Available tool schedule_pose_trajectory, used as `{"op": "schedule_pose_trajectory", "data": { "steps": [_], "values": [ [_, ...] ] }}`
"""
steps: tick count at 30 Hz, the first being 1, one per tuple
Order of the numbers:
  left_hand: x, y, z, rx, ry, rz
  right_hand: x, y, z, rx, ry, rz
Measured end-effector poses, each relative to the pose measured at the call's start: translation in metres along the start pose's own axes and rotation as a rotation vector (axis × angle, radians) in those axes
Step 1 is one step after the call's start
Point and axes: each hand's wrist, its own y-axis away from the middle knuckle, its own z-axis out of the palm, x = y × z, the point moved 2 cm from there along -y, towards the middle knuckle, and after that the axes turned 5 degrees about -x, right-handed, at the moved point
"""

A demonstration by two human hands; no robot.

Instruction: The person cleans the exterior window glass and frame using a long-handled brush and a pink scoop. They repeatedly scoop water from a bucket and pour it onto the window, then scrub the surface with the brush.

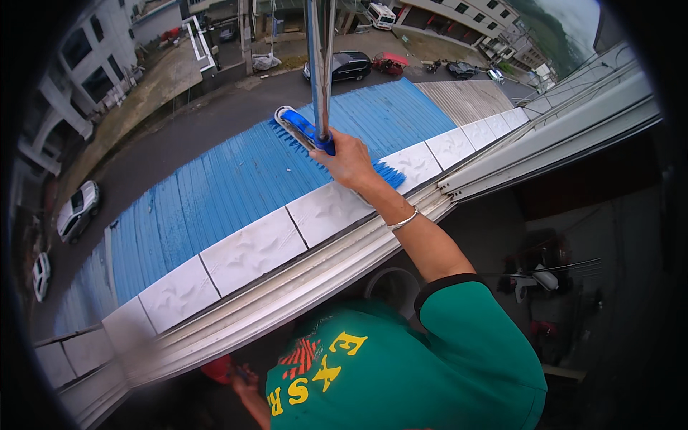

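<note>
My right hand [349,161] reaches out over the window sill and grips the blue neck of a brush [301,126], where its shiny metal pole [321,64] joins the head. Blue bristles [389,174] show on both sides of the hand, over the pale tiled ledge [252,250]; the hand and wrist hide the head's middle. Whether the bristles touch the tiles is hard to tell. Low on the left, in shadow inside the window, my left hand [246,377] is closed on the dark handle of a red object [217,370], its shape mostly hidden.
A white sliding-window track [301,285] runs between me and the ledge. Beyond lies a blue corrugated roof [215,188], with the street [156,134] and parked vehicles below. A round container's rim [398,274] shows inside. Dim items [543,277] lie to the right.
</note>
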Motion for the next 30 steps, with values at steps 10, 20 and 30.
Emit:
{"op": "schedule_pose_trajectory", "data": {
  "steps": [10,20,30],
  "values": [
    [-0.014,-0.042,-0.03,-0.136,0.189,-0.062,-0.126,0.028,-0.018,-0.194,-0.721,-0.358],
    [-0.007,-0.029,-0.045,-0.049,0.166,-0.127,0.082,0.101,-0.138,-0.046,-0.045,0.094],
    [-0.001,-0.037,-0.038,-0.143,0.134,-0.107,-0.055,0.096,0.004,-0.552,-0.306,-0.004]
  ]
}}
